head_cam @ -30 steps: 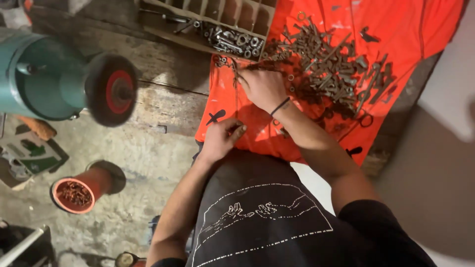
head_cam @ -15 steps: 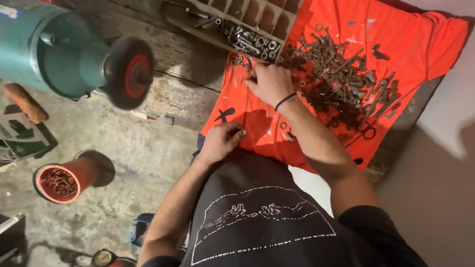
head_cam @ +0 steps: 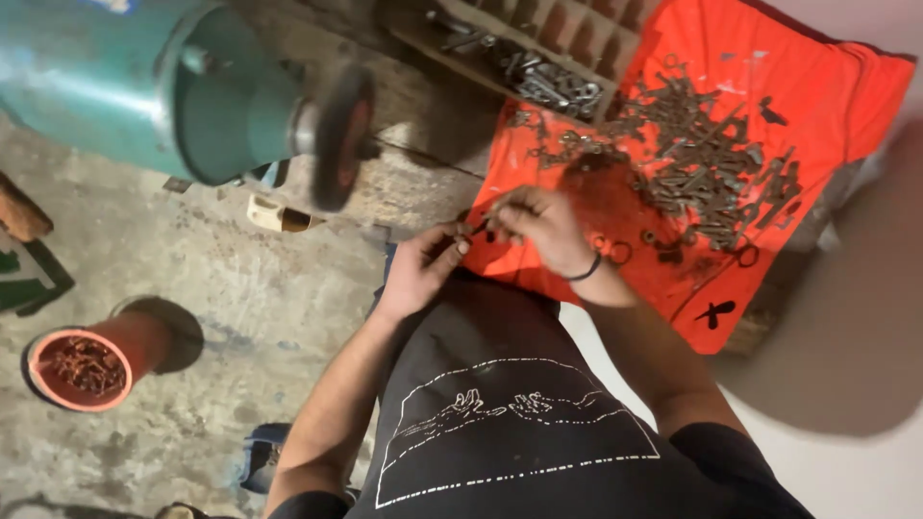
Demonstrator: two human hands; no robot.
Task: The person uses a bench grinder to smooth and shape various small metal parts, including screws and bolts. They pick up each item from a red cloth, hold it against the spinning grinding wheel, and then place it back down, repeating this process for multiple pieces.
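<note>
My left hand [head_cam: 423, 264] and my right hand [head_cam: 538, 226] meet just above my lap, fingertips together on a small dark metal piece [head_cam: 478, 229] that both pinch. They hover at the near left edge of an orange cloth [head_cam: 836, 106] spread on the floor. A heap of rusty bolts, nuts and rings [head_cam: 702, 163] lies on the cloth beyond my right hand. A dark band circles my right wrist. My black printed shirt fills the lower middle.
A teal bench grinder with a dark spinning wheel [head_cam: 336, 135] stands at upper left. A wooden compartment tray [head_cam: 577, 29] holding metal fasteners sits behind the cloth. An orange pot [head_cam: 82, 365] of rusty bits stands on the concrete floor at left.
My right hand has come back from the rusty heap toward my lap. My left hand has lifted off the cloth to meet it, and both now pinch a small piece. The view has shifted left.
</note>
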